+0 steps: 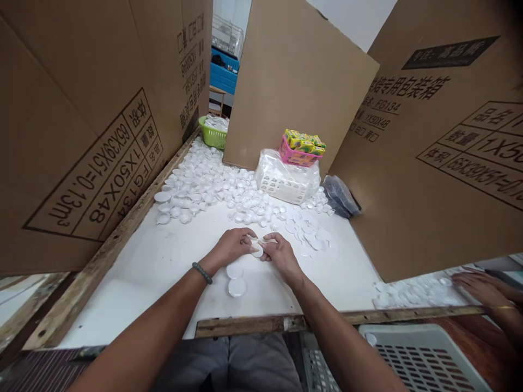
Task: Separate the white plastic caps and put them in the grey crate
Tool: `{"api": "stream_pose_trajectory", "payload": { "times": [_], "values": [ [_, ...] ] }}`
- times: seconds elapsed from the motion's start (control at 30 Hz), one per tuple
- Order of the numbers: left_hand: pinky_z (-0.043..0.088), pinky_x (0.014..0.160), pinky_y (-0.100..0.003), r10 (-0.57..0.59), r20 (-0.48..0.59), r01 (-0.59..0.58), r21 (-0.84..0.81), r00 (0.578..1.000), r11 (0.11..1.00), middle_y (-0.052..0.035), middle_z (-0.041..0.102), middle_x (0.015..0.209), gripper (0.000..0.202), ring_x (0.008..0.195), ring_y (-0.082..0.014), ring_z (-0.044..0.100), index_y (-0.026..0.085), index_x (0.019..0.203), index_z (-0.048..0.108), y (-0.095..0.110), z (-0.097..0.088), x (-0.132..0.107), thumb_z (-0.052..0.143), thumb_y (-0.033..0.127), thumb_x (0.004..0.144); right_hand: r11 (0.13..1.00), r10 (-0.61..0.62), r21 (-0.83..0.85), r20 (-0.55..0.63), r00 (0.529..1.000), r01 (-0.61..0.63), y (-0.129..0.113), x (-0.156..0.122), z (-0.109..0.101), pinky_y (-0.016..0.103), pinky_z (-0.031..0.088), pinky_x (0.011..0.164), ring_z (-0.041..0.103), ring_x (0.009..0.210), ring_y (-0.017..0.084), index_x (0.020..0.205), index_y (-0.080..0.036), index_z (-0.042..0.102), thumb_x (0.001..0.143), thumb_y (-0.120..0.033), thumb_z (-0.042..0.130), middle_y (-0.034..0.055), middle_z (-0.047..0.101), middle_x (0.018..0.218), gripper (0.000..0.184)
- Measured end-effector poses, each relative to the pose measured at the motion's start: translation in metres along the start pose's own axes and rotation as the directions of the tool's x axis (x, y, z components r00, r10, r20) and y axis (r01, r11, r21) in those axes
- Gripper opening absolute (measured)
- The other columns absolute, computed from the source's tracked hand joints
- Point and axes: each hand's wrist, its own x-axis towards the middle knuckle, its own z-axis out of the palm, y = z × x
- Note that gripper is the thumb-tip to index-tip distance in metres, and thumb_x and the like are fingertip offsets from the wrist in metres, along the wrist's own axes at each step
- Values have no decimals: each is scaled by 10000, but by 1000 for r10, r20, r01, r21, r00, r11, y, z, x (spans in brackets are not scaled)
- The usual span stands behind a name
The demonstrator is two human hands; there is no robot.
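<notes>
Over the middle of the white table [163, 277], my left hand [232, 245] and my right hand [283, 258] meet at a small white round disc [257, 250]. Fingertips of both hands pinch it from either side, and its upper part is partly covered by them. A green bead bracelet [202, 273] circles my left wrist. Just below my left hand lie two more white discs [237, 287], one partly against the other. Flat white pieces [308, 231] are spread beyond my right hand. Many small white round parts [196, 185] heap up behind both hands.
Printed cardboard sheets [302, 81] stand around the table. At the back are a clear plastic package [281, 188], a pink basket [300, 157] of yellow packets and a green basket [213, 136]. A grey crate [429, 354] sits low right, near another person's hand [476, 286].
</notes>
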Motion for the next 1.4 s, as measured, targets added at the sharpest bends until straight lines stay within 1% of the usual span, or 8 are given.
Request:
{"api": "stream_pose_trajectory", "payload": {
  "times": [0.1,0.27,0.47,0.67,0.77,0.93,1.23,1.4],
  "values": [
    [391,517,-217,-96,-1,96,-61,995,994,7,602,582,276,547,-128,547,159,810,621,-2,-2,1,645,395,669,995,-98,15,14,995,98,1,-4,3,261,439,616,550,649,135,1175,-187,547,835,-442,494,13,620,731,428],
    [378,434,-207,-284,-20,279,-122,959,952,14,581,488,233,434,-107,506,162,711,567,-12,-5,5,675,353,633,852,-354,-351,158,922,388,-4,-7,3,273,416,672,537,717,142,1075,-216,660,774,-372,623,35,614,835,341],
    [454,465,-228,-387,3,380,-191,922,905,3,608,507,282,469,-128,567,155,700,553,-12,-5,9,737,333,582,889,-215,-371,178,960,268,-7,7,-1,277,433,662,578,731,167,999,-211,696,698,-376,699,31,657,795,343],
    [486,488,-250,-473,37,472,-180,880,863,-2,616,515,286,463,-134,584,149,683,524,-5,-7,14,748,292,577,906,-217,-345,123,968,247,2,11,1,276,432,664,571,742,166,949,-221,704,689,-378,706,21,643,787,305],
    [454,462,-229,-444,42,444,-184,895,877,16,587,491,280,441,-119,558,151,668,527,-6,-8,13,736,316,585,889,-260,-368,87,962,273,1,6,4,274,428,676,554,765,163,964,-207,680,696,-389,701,31,630,843,325],
    [381,440,-192,-262,-31,249,-223,965,943,42,536,496,286,452,-92,517,159,699,563,-11,-8,5,716,383,607,835,-330,-439,83,940,331,-7,-2,13,257,401,649,521,719,143,1015,-223,644,761,-395,640,15,611,803,307],
    [429,477,-221,-263,-2,256,-224,965,940,36,550,554,292,486,-116,553,164,701,562,-13,-7,6,709,394,597,886,-113,-425,192,975,187,-22,8,14,211,299,519,436,562,96,937,-233,683,673,-467,678,-46,502,602,353],
    [401,457,-206,-230,-29,224,-139,973,965,31,556,569,295,488,-111,539,166,690,557,-10,-6,5,686,419,613,897,-115,-414,109,987,151,-23,6,18,211,296,507,420,552,97,860,-203,688,654,-461,682,-44,481,577,330]
  ]
}}
